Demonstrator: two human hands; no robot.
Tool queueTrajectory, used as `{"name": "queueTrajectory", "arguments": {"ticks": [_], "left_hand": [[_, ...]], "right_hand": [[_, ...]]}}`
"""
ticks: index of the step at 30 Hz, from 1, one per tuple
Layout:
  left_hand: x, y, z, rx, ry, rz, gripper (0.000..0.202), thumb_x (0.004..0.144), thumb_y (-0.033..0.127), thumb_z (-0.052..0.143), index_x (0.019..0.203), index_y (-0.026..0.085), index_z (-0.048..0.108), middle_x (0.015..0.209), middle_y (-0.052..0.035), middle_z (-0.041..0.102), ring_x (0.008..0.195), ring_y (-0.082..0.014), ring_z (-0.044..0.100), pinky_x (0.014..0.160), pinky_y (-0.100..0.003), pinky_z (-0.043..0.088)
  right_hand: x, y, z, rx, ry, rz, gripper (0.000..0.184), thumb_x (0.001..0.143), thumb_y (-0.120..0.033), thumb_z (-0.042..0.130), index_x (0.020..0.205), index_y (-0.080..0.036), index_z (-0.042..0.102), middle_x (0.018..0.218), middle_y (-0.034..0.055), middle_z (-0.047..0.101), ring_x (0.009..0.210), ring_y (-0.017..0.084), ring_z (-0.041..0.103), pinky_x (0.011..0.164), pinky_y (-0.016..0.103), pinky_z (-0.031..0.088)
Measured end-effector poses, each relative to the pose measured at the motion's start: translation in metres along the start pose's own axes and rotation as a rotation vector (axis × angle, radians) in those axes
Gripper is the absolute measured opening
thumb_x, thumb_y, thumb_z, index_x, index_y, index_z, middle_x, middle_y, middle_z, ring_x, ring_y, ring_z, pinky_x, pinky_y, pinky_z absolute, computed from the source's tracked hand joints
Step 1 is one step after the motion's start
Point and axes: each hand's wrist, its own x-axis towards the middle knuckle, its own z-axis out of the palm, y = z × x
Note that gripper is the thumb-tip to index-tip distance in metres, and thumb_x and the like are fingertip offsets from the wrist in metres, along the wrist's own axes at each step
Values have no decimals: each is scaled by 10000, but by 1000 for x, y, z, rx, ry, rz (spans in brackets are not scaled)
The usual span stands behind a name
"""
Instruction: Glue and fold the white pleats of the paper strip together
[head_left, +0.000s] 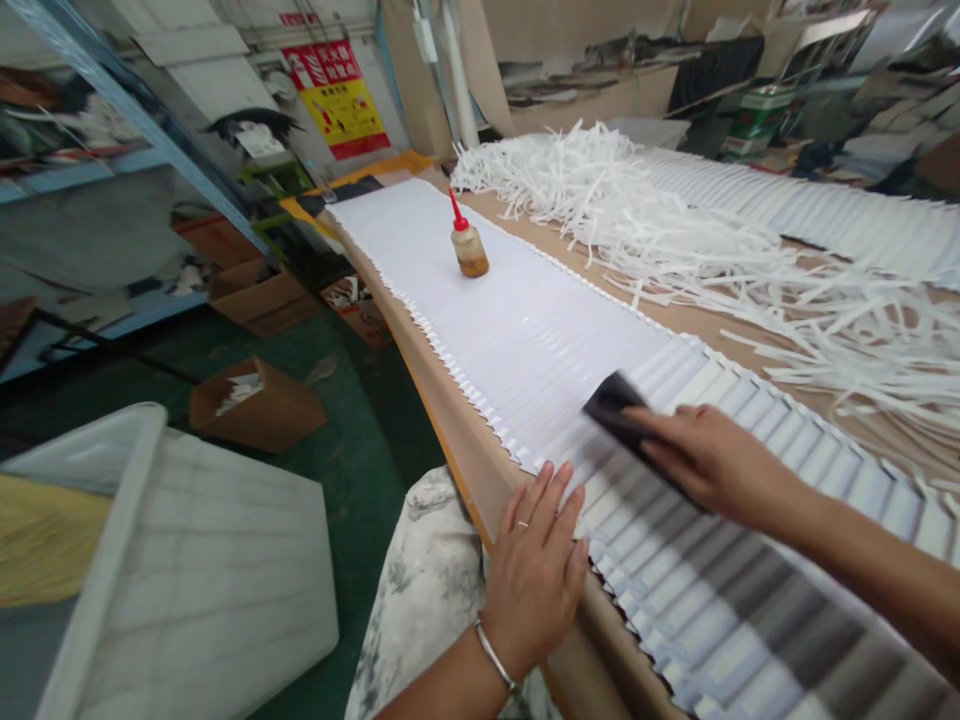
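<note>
A long white sheet (442,310) lies along the workbench, and rows of narrow white strips (675,590) cross its near part. My right hand (705,455) is closed round a dark, flat tool (611,400), blurred by motion, over the strips; its exact kind is unclear. A dark grey band runs from it toward the lower right; I cannot tell whether it is a shadow. My left hand (536,560) lies flat, fingers stretched, on the strips' near edge. Farther up the sheet stands a squeeze bottle (470,250) with a red nozzle and amber liquid.
A tangled heap of white strips (637,200) covers the bench's far side, beside another strip-covered panel (795,200). To the left are a large white bin (247,560), a cardboard box (259,405) on the green floor and a blue shelf rack (150,160).
</note>
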Motion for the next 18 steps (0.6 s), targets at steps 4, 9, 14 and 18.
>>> {"name": "queueTrajectory", "arguments": {"ticks": [4,9,14,18], "left_hand": [[11,-16,7,95,-74,-6,483,1073,296,509,1554,246,518,1683,-58,445,1580,-267,375,1204,-540,430],[7,-19,15,118,-22,26,491,1059,246,502,1549,234,527,1691,-59,429,1557,-257,412,1177,-513,439],[8,-21,17,116,15,23,486,1059,240,496,1543,242,532,1682,-53,449,1561,-262,404,1196,-520,402],[1,-10,10,67,59,-1,480,1059,235,498,1537,220,542,1665,-64,476,1586,-284,353,1212,-518,365]], "right_hand": [[10,6,17,-81,-109,-58,413,1041,-285,532,1434,-264,659,868,64,761,823,194,663,805,333,424],[19,116,-8,-285,-65,375,444,1074,-395,445,1372,-217,721,851,123,772,684,209,631,674,334,383],[23,157,-46,-363,-1,621,539,1070,-436,402,1311,-94,743,862,220,758,598,226,572,620,365,345],[-7,71,-35,-269,36,531,606,1085,-470,416,1606,-168,493,988,156,773,693,217,628,673,345,421]]}}
